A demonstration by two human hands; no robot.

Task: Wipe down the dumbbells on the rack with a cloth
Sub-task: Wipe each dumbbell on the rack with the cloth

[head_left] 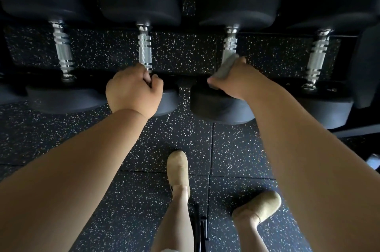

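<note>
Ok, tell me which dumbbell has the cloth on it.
The third dumbbell from the left: the grey cloth is pressed on its handle. The other three handles carry no cloth.

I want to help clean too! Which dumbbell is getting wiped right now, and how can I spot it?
Find the row of four dumbbells over the speckled floor and count to the third dumbbell from the left. It is the only one with a grey cloth on its shiny handle, held there by the right hand. The left hand grips the second dumbbell with no cloth.
</note>
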